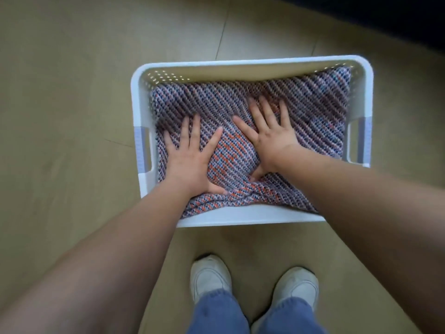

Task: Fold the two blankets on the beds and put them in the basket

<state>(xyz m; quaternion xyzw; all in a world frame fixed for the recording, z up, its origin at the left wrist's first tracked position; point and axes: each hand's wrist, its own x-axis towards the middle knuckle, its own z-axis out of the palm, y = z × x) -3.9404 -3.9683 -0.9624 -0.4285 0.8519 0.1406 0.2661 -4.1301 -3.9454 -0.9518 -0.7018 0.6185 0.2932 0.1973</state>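
A white plastic basket (250, 216) with perforated walls and side handles stands on the floor in front of me. A folded knitted blanket (313, 112), woven in blue, white and orange, fills it nearly to the rim. My left hand (192, 157) lies flat on the blanket's near left part, fingers spread. My right hand (272, 133) lies flat on the blanket near the middle, fingers spread too. Neither hand grips the fabric. Whether a second blanket lies underneath is hidden.
The basket sits on a beige tiled floor (72, 104). My two white shoes (252, 283) and blue trouser legs stand just behind the basket's near edge. A dark area (397, 18) shows at the top right corner.
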